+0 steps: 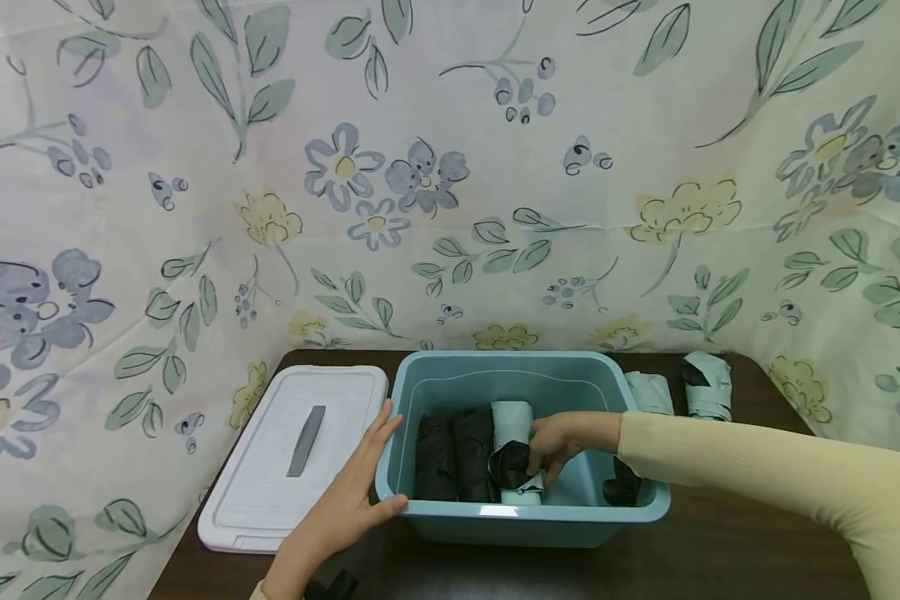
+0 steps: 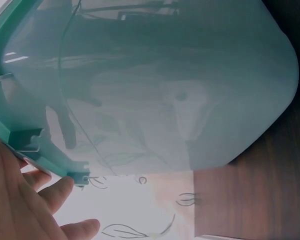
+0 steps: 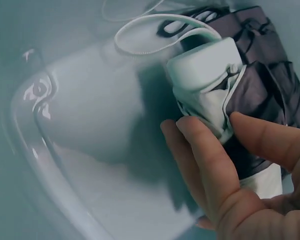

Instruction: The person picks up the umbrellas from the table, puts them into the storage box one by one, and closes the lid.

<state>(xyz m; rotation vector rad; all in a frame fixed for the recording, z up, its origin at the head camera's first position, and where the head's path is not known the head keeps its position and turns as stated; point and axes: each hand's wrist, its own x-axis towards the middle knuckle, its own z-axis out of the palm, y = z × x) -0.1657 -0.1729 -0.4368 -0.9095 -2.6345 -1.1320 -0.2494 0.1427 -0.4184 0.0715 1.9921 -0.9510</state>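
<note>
Fingers, right hand [image 1: 566, 442]: thumb and fingertips pinched on the pale umbrella [image 1: 512, 421], near its handle end.
Fingers, left hand [image 1: 352, 500]: spread, thumb apart, resting against the left rim of the bin [image 1: 510, 510].
Pale umbrella: folded, inside the bin, lying front to back just right of the black ones; dark patch on its fabric.
Handle end: white block [image 3: 205, 65] with a pale cord loop [image 3: 140, 53], seen in the right wrist view.
Black umbrellas: two, [image 1: 436, 458] and [image 1: 473, 454], side by side in the bin's left part.
Outside pair: two more pale rolls, [image 1: 651, 393] and [image 1: 711, 396], on the table [image 1: 757, 533] right of the bin, by its far corner.
Lid: white lid [image 1: 255, 492], grey handle [image 1: 306, 442], on the table left of the bin, from where I stand flat.
Writing: small T-like mark [image 3: 28, 54] on the bin's inside; too blurred to call lettering.
Cloth: backdrop [image 1: 510, 167] printed with flowers, leaves, berries.
Sleeve: cream, right arm [image 1: 720, 458].
</note>
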